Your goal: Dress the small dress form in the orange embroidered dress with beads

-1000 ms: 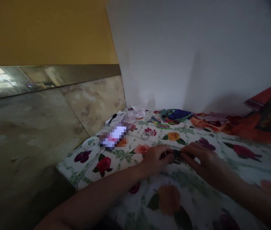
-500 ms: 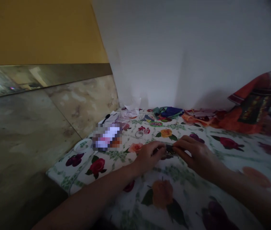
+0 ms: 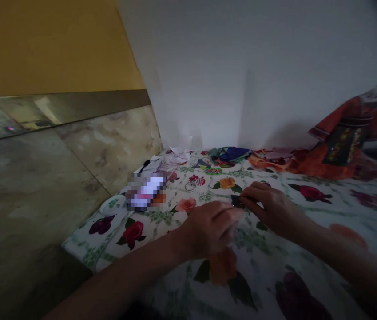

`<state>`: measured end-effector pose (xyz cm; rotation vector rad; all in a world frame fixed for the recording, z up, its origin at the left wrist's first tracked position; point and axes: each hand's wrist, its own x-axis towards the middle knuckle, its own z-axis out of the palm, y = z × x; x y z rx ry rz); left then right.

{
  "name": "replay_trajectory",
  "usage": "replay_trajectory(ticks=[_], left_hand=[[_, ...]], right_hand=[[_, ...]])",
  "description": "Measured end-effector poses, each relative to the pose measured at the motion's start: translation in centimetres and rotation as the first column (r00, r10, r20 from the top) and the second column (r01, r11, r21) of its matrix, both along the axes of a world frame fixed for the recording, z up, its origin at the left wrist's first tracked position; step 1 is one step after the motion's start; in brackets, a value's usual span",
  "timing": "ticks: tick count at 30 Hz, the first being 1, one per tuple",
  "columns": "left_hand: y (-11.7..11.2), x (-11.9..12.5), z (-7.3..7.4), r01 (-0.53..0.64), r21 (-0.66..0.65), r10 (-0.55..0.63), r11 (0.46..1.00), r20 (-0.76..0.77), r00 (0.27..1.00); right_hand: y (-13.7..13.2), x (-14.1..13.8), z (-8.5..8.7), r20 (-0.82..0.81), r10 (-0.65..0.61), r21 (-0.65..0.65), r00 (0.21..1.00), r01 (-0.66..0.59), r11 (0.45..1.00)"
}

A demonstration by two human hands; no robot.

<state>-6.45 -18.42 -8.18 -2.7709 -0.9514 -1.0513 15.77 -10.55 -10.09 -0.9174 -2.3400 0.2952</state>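
Pinching dark piece point(image 3: 236, 201), right hand point(image 3: 270, 206) alone now; left hand point(image 3: 211, 229) drawn back, grip unclear.

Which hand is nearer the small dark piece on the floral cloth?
Right. The right hand pinches the small dark piece at its fingertips. The left hand sits curled just left of it and nearer the person, apparently not touching.

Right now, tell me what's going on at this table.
A person works with both hands over a flower-print tablecloth. The right hand pinches a small dark piece just above the cloth; what it is can't be made out. The left hand hovers curled beside it, nearer the camera. Coloured fabric scraps and an orange garment lie along the white wall.
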Motion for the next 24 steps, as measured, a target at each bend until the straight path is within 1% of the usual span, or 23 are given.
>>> replay_trajectory(ticks=[2, 3, 5, 6, 7, 8, 9, 10, 11, 12, 14, 15, 17, 20, 24], left_hand=[[-1.5, 0.5, 1.5, 0.059, 0.070, -0.047, 0.996, -0.168, 0.985], [-2.1, 0.7, 2.3, 0.083, 0.071, -0.065, 0.994, -0.232, 0.970], [-2.5, 0.7, 3.7, 0.084, 0.028, -0.071, 0.996, -0.322, 0.944], [-2.2, 0.4, 4.3, 0.048, 0.019, -0.039, 0.999, -0.331, 0.943], [-1.3, -0.2, 4.7, -0.022, 0.013, 0.025, 1.000, -0.331, 0.943], [0.1, -1.0, 5.0, -0.188, -0.003, 0.175, 0.982, -0.350, 0.920], [1.9, -2.0, 5.0, -0.381, -0.021, 0.342, 0.924, -0.397, 0.852], [4.0, -3.3, 4.9, -0.574, -0.031, 0.496, 0.818, -0.467, 0.732], [6.2, -4.6, 4.6, -0.725, -0.034, 0.596, 0.688, -0.544, 0.591], [8.4, -5.9, 4.2, -0.786, -0.028, 0.637, 0.618, -0.568, 0.522], [12.3, -8.0, 3.1, -0.843, -0.041, 0.654, 0.536, -0.612, 0.445], [13.8, -8.8, 2.5, -0.866, -0.050, 0.653, 0.498, -0.635, 0.413], [16.1, -9.7, 1.3, -0.896, -0.080, 0.631, 0.437, -0.683, 0.368], [18.4, -10.0, 0.0, -0.926, -0.116, 0.593, 0.360, -0.738, 0.323], [20.6, -10.7, -0.9, -0.945, -0.138, 0.574, 0.296, -0.765, 0.292]], right_hand=[[0.1, 0.0, -0.1, 0.012, -0.013, 0.004, 1.000, 0.013, 1.000], [0.2, 0.0, -0.2, 0.018, -0.019, 0.005, 1.000, 0.019, 1.000], [0.2, 0.1, -0.3, 0.020, -0.030, 0.005, 0.999, 0.030, 1.000], [0.3, 0.0, -0.4, 0.020, -0.032, 0.005, 0.999, 0.032, 0.999], [0.3, 0.0, -0.4, 0.020, -0.032, 0.007, 0.999, 0.032, 0.999], [0.2, 0.0, -0.4, 0.019, -0.032, 0.008, 0.999, 0.032, 0.999], [0.2, 0.0, -0.3, 0.018, -0.032, 0.007, 0.999, 0.032, 0.999], [0.2, -0.1, -0.3, 0.019, -0.031, 0.003, 0.999, 0.031, 1.000], [0.1, -0.1, -0.2, 0.020, -0.031, -0.005, 0.999, 0.031, 1.000], [0.1, -0.2, -0.2, 0.022, -0.030, -0.014, 0.999, 0.030, 0.999], [0.0, -0.2, -0.2, 0.030, -0.027, -0.028, 0.999, 0.027, 0.999], [0.0, -0.3, -0.2, 0.033, -0.027, -0.029, 0.999, 0.028, 0.999], [0.1, -0.3, -0.3, 0.032, -0.030, -0.032, 0.999, 0.031, 0.999], [0.2, -0.3, -0.4, 0.018, -0.029, -0.049, 0.999, 0.030, 0.998], [0.2, -0.3, -0.4, 0.007, -0.037, -0.075, 0.999, 0.038, 0.996]])
